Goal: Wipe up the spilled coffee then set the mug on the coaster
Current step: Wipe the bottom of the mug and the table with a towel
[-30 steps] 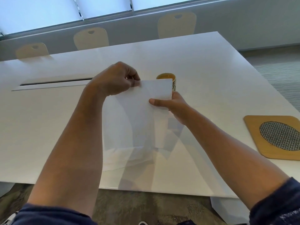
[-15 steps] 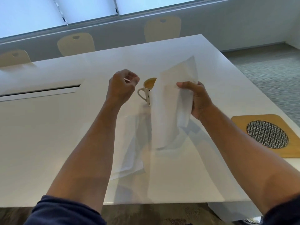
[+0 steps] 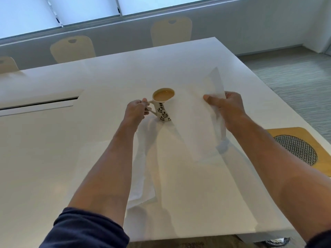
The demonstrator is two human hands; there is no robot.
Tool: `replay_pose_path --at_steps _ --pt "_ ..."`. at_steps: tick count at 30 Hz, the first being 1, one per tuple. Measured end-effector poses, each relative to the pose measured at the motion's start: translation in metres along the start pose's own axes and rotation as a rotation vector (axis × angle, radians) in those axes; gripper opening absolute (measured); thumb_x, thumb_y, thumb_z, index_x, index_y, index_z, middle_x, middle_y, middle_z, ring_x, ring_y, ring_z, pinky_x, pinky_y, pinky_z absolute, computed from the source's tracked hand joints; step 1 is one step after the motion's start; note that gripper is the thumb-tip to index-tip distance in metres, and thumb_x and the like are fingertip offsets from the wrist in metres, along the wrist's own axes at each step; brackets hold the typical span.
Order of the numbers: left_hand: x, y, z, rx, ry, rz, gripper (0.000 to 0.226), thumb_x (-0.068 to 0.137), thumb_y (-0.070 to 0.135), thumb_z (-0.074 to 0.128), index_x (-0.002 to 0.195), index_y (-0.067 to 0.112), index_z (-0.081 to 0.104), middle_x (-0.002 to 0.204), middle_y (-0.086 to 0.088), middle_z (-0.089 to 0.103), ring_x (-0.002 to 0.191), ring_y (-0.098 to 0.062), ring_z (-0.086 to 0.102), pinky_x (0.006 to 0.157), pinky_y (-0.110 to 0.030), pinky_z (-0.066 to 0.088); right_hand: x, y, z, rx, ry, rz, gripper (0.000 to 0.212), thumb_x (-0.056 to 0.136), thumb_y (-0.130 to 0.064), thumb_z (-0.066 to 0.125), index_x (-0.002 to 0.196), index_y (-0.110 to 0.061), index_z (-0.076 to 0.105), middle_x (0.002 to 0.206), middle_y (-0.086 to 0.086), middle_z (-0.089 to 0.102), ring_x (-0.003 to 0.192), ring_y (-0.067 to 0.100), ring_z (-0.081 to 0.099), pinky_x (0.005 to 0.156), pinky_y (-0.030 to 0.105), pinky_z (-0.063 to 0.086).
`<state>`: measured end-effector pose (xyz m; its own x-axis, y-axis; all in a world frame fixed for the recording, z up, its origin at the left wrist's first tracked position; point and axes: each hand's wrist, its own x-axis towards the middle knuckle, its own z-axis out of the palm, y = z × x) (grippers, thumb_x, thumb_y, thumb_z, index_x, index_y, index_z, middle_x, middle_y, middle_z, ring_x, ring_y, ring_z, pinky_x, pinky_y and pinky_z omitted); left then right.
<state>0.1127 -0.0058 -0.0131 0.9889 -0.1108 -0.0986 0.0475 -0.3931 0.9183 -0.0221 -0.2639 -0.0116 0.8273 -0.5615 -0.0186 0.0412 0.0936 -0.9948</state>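
Note:
A white mug [image 3: 163,106] with a black leaf pattern, full of light brown coffee, stands in the middle of the white table [image 3: 53,158]. My left hand [image 3: 137,111] grips the mug's handle. My right hand [image 3: 227,109] holds a white paper towel [image 3: 200,126] up to the right of the mug, thumb on its front. The wooden coaster [image 3: 295,149] with a woven dark oval centre lies at the table's right edge. I cannot make out any spilled coffee on the table.
Another white paper sheet [image 3: 143,187] lies on the table under my left forearm. A long slot [image 3: 35,104] runs across the table at left. Beige chairs [image 3: 171,33] stand behind the far edge. Grey carpet lies to the right.
My left hand let go of the paper towel and moved to the mug's handle. My right hand carried the towel to the right, uncovering the mug.

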Motion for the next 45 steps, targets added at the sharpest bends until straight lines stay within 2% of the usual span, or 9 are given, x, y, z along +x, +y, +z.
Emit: replay_pose_path --at_steps 3,8,13,19,28,35,40,45 --pt "0.001 -0.003 0.002 -0.035 -0.016 -0.008 0.039 0.105 0.038 0.047 0.089 0.013 0.073 0.089 -0.005 0.07 0.086 -0.02 0.065 0.079 -0.032 0.049 0.006 0.004 -0.002 -0.091 0.031 0.0 0.013 0.074 -0.016 0.087 0.073 -0.013 0.075 0.074 0.003 0.075 0.065 0.021 0.069 0.069 0.038 0.058" --pt "0.003 -0.003 0.008 -0.08 -0.042 0.011 0.04 0.105 0.038 0.046 0.084 0.013 0.069 0.091 -0.004 0.068 0.088 -0.021 0.062 0.082 -0.034 0.048 0.014 0.008 -0.004 -0.248 0.1 -0.022 0.009 0.079 -0.018 0.084 0.082 -0.017 0.076 0.085 0.001 0.076 0.077 0.022 0.073 0.076 0.04 0.061" --pt "0.007 0.002 0.017 -0.12 -0.024 0.033 0.042 0.105 0.033 0.047 0.07 0.014 0.059 0.075 -0.003 0.062 0.081 -0.021 0.056 0.08 -0.036 0.045 0.019 0.008 -0.003 -0.351 0.118 -0.026 0.008 0.081 -0.021 0.081 0.086 -0.021 0.075 0.088 -0.002 0.076 0.086 0.024 0.075 0.081 0.042 0.062" --pt "0.015 0.0 0.025 -0.225 0.003 -0.032 0.041 0.106 0.032 0.045 0.073 0.012 0.058 0.074 -0.006 0.057 0.08 -0.024 0.058 0.093 -0.044 0.057 0.019 0.012 0.002 -0.369 0.046 -0.037 0.01 0.08 -0.017 0.076 0.09 -0.015 0.077 0.091 0.003 0.077 0.09 0.029 0.074 0.082 0.048 0.062" --pt "0.015 0.003 0.041 -0.356 0.158 -0.146 0.034 0.097 0.028 0.053 0.065 0.014 0.052 0.067 -0.003 0.053 0.066 -0.019 0.051 0.077 -0.038 0.057 0.018 0.016 0.002 -0.37 -0.021 -0.034 0.017 0.082 -0.018 0.076 0.099 -0.016 0.079 0.092 0.001 0.078 0.086 0.024 0.075 0.084 0.049 0.062" --pt "0.016 0.006 0.046 -0.418 0.207 -0.192 0.035 0.095 0.026 0.054 0.062 0.016 0.048 0.063 -0.003 0.049 0.061 -0.019 0.046 0.066 -0.034 0.043 0.016 0.018 0.0 -0.37 -0.038 -0.034 0.016 0.083 -0.018 0.076 0.098 -0.017 0.079 0.09 0.0 0.078 0.085 0.023 0.075 0.082 0.046 0.063" --pt "0.018 0.004 0.051 -0.516 0.227 -0.208 0.039 0.1 0.03 0.058 0.064 0.018 0.046 0.063 -0.001 0.047 0.055 -0.016 0.046 0.044 -0.02 0.041 0.014 0.019 0.001 -0.393 -0.057 -0.041 0.011 0.083 -0.019 0.075 0.093 -0.019 0.079 0.087 0.0 0.077 0.083 0.023 0.074 0.079 0.043 0.061" --pt "0.017 0.006 0.052 -0.587 0.241 -0.235 0.044 0.1 0.039 0.062 0.065 0.019 0.044 0.061 0.001 0.044 0.053 -0.016 0.045 0.047 -0.022 0.044 0.015 0.018 0.0 -0.438 -0.069 -0.052 0.006 0.083 -0.021 0.074 0.088 -0.02 0.078 0.086 -0.001 0.076 0.083 0.024 0.073 0.078 0.044 0.061"
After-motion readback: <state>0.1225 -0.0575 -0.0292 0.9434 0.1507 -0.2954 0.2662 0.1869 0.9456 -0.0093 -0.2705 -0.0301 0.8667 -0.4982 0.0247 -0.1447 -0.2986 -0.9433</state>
